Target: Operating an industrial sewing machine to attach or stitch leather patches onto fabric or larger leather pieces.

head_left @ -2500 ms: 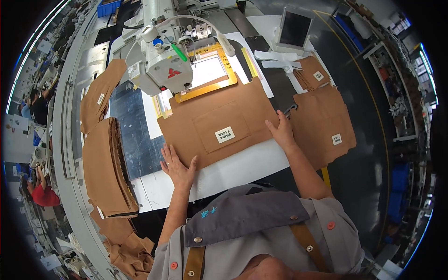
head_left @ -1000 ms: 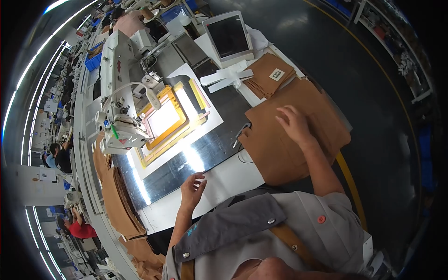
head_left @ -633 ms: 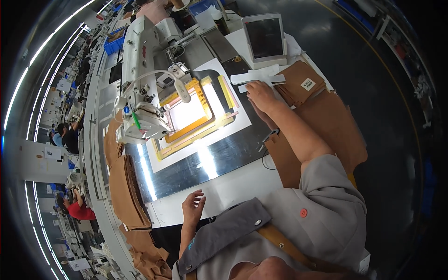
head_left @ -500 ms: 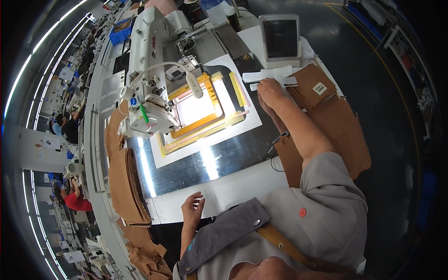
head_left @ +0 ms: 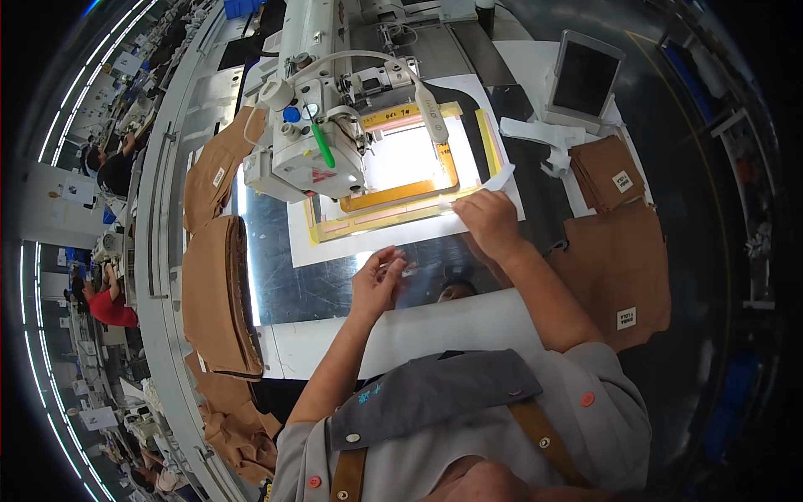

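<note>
My right hand is closed in a pinch on a small white slip, just off the near right corner of the yellow-taped template. My left hand hovers over the metal table plate, its fingers curled together. Something small and pale shows at those fingertips, too small to make out. Beyond both hands, the orange clamp frame lies on the brightly lit template, under the head of a white sewing machine.
Stacks of brown fabric pieces lie at the left. More brown pieces are at the right, below white slips and a tablet-like screen. A green-handled tool is on the machine head. People sit at far-left machines.
My right hand has come from the white slips at the right to the template's corner, now with one slip. My left hand has moved forward over the plate, and the view has shifted.
</note>
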The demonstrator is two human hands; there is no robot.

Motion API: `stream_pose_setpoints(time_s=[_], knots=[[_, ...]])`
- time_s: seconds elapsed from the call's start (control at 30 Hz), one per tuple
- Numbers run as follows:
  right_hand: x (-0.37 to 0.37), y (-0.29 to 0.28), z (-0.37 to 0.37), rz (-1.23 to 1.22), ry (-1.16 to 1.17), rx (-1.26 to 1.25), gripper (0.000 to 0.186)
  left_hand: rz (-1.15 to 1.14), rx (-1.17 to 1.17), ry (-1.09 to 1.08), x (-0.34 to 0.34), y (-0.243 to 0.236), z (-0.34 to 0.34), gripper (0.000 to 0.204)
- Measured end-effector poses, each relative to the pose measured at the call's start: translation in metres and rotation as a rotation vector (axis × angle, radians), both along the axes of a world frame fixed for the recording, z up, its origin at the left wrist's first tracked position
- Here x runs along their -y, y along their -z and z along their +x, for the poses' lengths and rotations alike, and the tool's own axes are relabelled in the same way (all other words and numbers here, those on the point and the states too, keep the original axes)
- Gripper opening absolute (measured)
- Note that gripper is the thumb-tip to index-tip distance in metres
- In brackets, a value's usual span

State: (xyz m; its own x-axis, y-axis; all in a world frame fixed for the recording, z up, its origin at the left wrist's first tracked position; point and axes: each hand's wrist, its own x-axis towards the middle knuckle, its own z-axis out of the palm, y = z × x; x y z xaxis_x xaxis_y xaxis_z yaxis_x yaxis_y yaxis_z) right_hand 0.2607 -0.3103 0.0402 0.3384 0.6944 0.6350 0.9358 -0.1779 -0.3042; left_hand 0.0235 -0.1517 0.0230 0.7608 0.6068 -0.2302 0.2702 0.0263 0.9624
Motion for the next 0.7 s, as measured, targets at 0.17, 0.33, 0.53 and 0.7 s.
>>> stream_pose_setpoints(time_s=[0.17, 0.33, 0.53, 0.7], knots=[[-0.041, 0.021, -0.054, 0.053, -0.116, -0.010, 0.007, -0.465, 0.031, -0.110, -0.024, 0.005, 0.066, 0.035], [-0.042, 0.027, -0.065, -0.098, -0.058, -0.059, 0.029, -0.028, 0.040, -0.056, -0.066, 0.037, 0.065, 0.019], [-0.032, 0.038, -0.069, -0.336, 0.063, -0.144, 0.055, 0.182, 0.117, -0.207, -0.090, 0.049, 0.055, 0.017], [-0.043, 0.042, -0.061, -0.408, 0.127, -0.127, 0.063, 0.368, 0.084, -0.121, -0.091, 0.034, 0.059, 0.019]])
